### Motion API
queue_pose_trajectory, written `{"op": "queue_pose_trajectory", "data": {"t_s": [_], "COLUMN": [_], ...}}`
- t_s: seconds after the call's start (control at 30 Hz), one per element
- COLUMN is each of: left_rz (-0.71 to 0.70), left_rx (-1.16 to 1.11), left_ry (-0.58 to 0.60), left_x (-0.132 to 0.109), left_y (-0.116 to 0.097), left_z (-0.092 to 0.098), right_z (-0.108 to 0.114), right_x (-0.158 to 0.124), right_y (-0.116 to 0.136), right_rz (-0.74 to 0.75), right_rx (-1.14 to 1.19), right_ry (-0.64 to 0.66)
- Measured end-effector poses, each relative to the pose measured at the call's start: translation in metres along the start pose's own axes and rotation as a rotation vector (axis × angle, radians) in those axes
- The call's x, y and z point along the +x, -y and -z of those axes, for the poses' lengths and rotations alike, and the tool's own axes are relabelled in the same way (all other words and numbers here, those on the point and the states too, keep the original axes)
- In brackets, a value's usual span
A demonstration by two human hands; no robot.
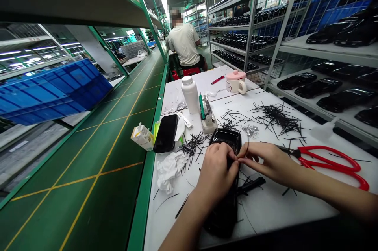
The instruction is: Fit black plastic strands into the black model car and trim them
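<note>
White workbench (pixel 265 207), red-handled scissors (pixel 330 167), black strips (pixel 277 117)

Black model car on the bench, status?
Left hand gripping black model car. Right hand, fingers pinching thin black strip at the car. Loose black strips and red-handled scissors alongside.

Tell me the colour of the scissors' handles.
Bright red, best seen in the head view, on the large dark-bladed scissors.
</note>
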State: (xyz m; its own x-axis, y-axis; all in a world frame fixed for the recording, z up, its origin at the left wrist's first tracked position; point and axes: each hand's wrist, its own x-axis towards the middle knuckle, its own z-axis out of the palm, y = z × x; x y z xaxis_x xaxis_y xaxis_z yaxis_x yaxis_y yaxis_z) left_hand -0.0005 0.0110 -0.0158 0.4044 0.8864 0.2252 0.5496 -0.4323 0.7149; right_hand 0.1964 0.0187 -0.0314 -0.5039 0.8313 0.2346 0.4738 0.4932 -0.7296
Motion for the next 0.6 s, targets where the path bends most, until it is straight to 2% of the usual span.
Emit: {"op": "queue_pose_trajectory", "data": {"t_s": [0.13, 0.6], "left_rz": [-0.010, 0.070], "left_rx": [0.037, 0.134], "left_ry": [0.023, 0.021], "left_x": [-0.001, 0.000], "left_y": [0.000, -0.003], "left_z": [-0.001, -0.005], "right_z": [0.001, 0.011], "right_x": [-0.005, 0.001], "right_y": [-0.001, -0.011], "right_rz": [0.064, -0.255], "right_rx": [-0.031, 0.293], "right_ry": [0.000, 0.303]}}
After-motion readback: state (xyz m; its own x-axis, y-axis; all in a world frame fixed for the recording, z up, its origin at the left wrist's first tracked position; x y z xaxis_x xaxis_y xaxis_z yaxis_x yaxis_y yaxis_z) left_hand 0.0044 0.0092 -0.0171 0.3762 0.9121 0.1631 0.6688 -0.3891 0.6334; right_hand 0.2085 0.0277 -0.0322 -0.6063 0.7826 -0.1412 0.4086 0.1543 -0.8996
